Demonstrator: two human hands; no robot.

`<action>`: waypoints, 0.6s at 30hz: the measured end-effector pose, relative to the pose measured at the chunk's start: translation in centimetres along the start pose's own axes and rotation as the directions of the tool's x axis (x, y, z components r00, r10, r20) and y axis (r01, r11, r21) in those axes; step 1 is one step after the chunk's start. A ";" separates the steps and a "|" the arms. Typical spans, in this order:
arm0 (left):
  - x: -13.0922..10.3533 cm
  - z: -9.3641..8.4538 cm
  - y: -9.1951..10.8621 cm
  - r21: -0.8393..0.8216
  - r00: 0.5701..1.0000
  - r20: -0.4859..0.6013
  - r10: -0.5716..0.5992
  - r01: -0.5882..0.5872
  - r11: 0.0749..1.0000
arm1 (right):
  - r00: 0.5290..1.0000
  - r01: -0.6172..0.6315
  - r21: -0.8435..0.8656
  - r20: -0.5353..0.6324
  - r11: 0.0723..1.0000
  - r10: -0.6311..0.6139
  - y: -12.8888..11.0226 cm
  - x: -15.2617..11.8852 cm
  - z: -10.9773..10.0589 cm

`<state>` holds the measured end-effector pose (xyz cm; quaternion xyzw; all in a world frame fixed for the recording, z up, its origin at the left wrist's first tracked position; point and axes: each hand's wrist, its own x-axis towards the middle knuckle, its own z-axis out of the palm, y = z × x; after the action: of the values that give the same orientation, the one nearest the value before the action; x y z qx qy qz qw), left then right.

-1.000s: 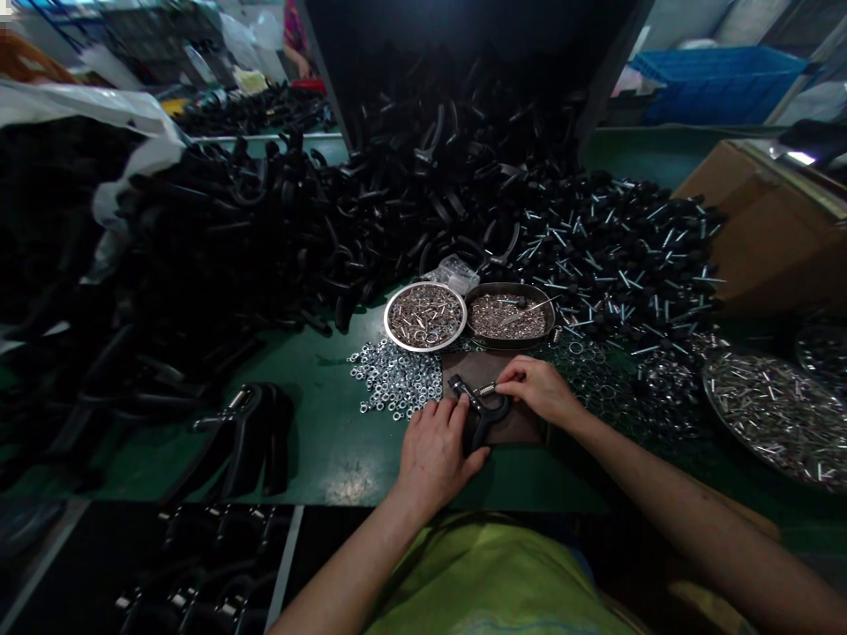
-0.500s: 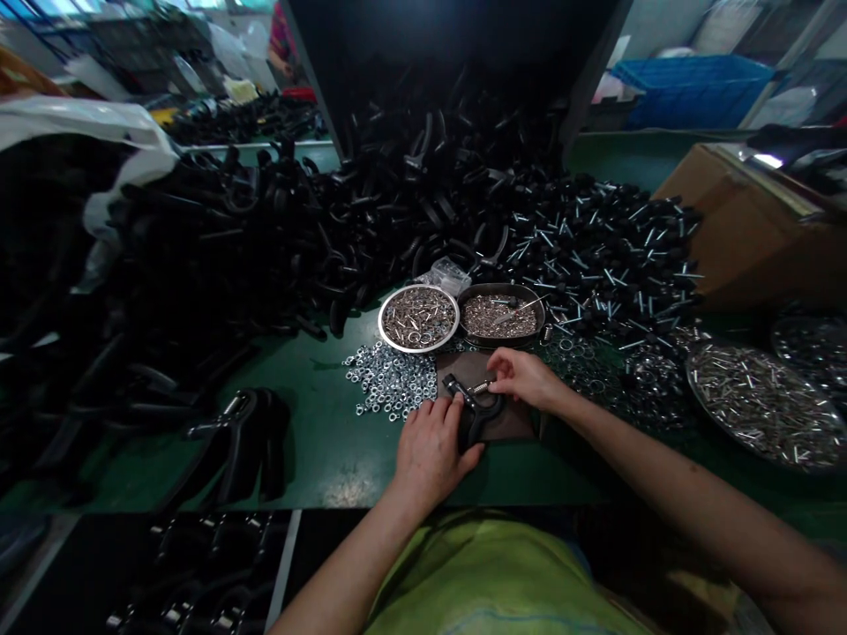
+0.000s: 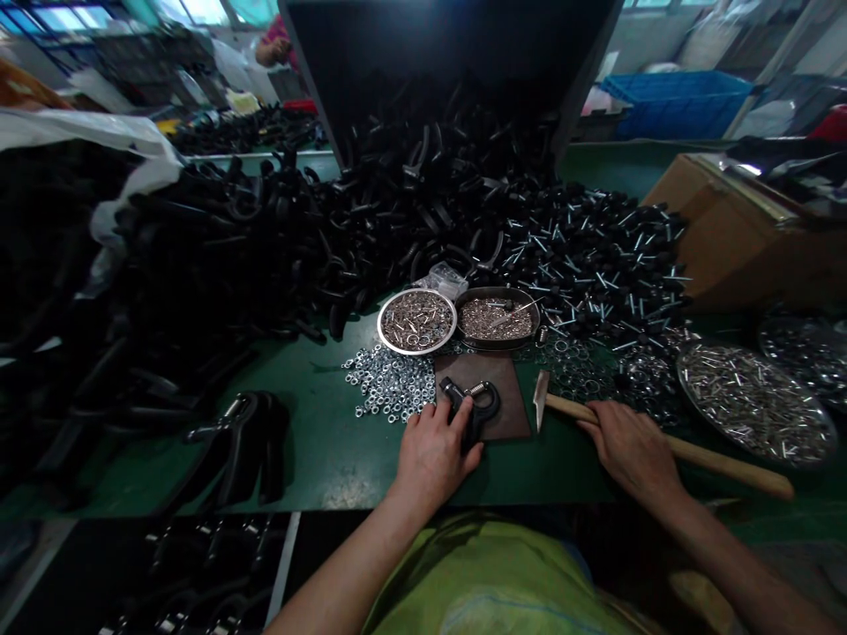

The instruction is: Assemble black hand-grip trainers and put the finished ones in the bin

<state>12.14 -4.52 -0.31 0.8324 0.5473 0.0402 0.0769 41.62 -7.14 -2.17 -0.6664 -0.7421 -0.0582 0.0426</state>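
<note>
My left hand holds a black gripper-shaped part with a metal spring against a brown square plate. To the right, my right hand is closed round the wooden handle of a hammer, whose metal head lies just beyond the plate's right edge. Behind the plate stand a round bowl of small metal pins and a dark oval tray of small metal pieces. Loose silvery nuts lie left of the plate.
Black parts are heaped at the left and back. Black-headed bolts lie before a cardboard box. A large dish of pins sits at the right. Finished-looking black parts stand at the front left. A person's arm shows far back.
My right hand has left the spring on the black part, moved right and taken hold of the hammer. The hammer's head and handle now show. My left hand stays on the part.
</note>
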 end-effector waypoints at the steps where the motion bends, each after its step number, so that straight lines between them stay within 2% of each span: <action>1: 0.0 0.0 0.1 0.005 1.000 0.005 0.000 0.000 1.000 | 1.000 -0.009 0.049 -0.012 0.999 0.009 -0.5 0.6 -1.1; 3: 0.1 -0.1 0.2 0.011 1.000 0.014 0.000 0.000 1.000 | 0.998 -0.025 0.225 -0.056 0.974 0.039 -1.7 1.8 -3.7; 4: 0.1 -0.1 0.3 0.012 1.000 0.018 -0.002 0.001 1.000 | 0.992 -0.015 0.337 -0.116 0.942 0.058 -2.4 2.3 -4.8; 6: 0.1 -0.1 0.4 0.012 1.000 0.023 -0.005 0.005 1.000 | 0.956 0.014 0.487 -0.263 0.873 0.131 -3.8 3.1 -6.0; 7: 0.1 -0.2 0.4 0.012 1.000 0.021 -0.008 0.007 1.000 | 0.947 0.040 0.514 -0.293 0.857 0.131 -4.4 3.4 -6.0; 8: 0.1 -0.2 0.4 0.012 1.000 0.018 -0.009 0.008 1.000 | 0.956 0.060 0.510 -0.277 0.858 0.098 -5.0 3.7 -5.7; 10: 0.1 -0.2 0.5 0.012 1.000 0.011 -0.011 0.010 1.000 | 0.992 0.090 0.456 -0.118 0.886 -0.040 -5.8 4.2 -4.9; 12: 0.0 -0.1 0.5 0.010 1.000 0.009 -0.015 0.015 1.000 | 0.993 0.104 0.407 0.015 0.907 -0.120 -6.1 4.5 -4.5; 13: 0.0 -0.1 0.5 0.008 1.000 0.010 -0.018 0.018 1.000 | 0.994 0.097 0.407 0.004 0.908 -0.108 -6.1 4.6 -4.5; 16: 0.0 -0.2 0.6 0.002 1.000 0.009 -0.019 0.019 1.000 | 0.980 0.095 0.447 -0.198 0.890 -0.006 -5.9 4.4 -4.7; 18: 0.0 -0.2 0.6 -0.003 1.000 0.005 -0.013 0.013 1.000 | 0.984 0.104 0.427 -0.178 0.898 -0.029 -5.8 4.2 -4.1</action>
<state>12.62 -4.71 0.03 0.8288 0.5526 0.0385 0.0795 35.32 -4.24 2.33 -0.6071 -0.7525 0.0515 0.2500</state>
